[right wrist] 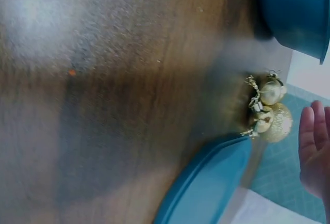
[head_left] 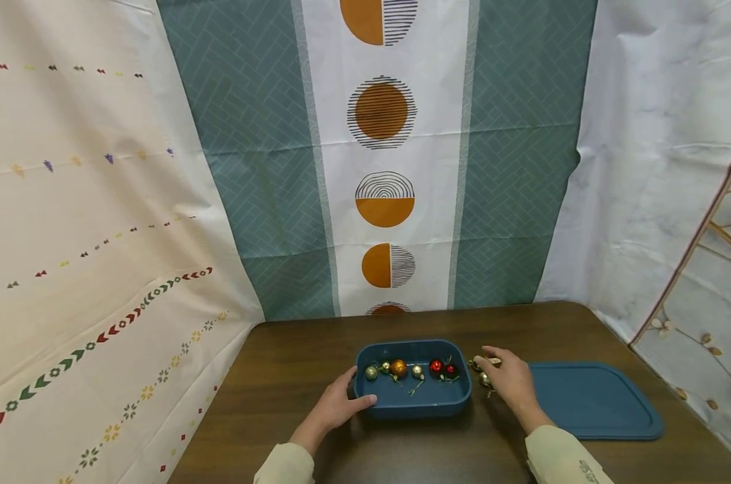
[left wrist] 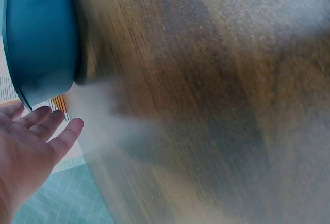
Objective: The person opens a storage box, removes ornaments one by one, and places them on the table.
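Head cam: L grip (head_left: pixel 337 406) relaxed by smooth rect. box (head_left: pixel 415 407); R grip (head_left: pixel 512 380) unclenched nr shiny gold balls (head_left: pixel 484 380).

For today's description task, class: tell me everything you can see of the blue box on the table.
The blue box is a shallow, oblong container with rounded corners, smooth plain walls and a thin rim; it looks like plastic. It stands upright and uncovered on the brown wooden table, its long side facing the person. Six small baubles in gold, orange and red lie inside, leaving much of its floor bare. The left hand is at its left end, apparently touching it.
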Available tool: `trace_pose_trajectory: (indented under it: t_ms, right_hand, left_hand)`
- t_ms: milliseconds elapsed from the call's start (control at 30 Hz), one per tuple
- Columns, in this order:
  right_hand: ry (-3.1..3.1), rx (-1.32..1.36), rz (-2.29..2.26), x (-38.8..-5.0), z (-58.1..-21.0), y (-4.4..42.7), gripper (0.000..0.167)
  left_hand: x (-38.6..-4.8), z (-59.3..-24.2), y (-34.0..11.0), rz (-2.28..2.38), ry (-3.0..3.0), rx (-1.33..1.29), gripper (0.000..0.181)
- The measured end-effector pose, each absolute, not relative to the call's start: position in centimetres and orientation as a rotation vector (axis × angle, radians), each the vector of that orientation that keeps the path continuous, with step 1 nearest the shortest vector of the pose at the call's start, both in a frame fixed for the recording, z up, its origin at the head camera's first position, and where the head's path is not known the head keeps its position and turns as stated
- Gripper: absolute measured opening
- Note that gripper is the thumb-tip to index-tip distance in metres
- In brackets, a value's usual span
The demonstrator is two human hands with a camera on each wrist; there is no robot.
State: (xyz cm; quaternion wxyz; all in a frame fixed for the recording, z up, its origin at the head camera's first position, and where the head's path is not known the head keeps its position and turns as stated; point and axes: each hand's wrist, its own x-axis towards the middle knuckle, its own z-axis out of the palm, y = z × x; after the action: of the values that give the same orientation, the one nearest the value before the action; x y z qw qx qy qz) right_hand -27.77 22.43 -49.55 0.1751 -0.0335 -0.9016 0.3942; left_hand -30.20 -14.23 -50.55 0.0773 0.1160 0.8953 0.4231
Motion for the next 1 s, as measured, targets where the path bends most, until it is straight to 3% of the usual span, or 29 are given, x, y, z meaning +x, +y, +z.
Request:
trace_pose_trajectory:
  t_ms: [267, 733, 1000]
  right_hand:
    - [-2.679, 0.015, 1.170, -27.9, -49.2, 21.8, 0.056]
    - [-2.800, 0.107, 1.250, -27.7, -50.0, 21.6, 0.083]
    - [-2.831, 0.131, 1.201, -27.3, -50.3, 21.5, 0.085]
  left_hand:
    - [-30.6, -50.2, -14.5, 1.268, 2.757, 0.347, 0.092]
    - [-31.8, -48.1, -12.9, 1.279, 2.931, 0.391, 0.077]
    - [-32.0, -47.6, -10.9, 1.290, 2.990, 0.427, 0.068]
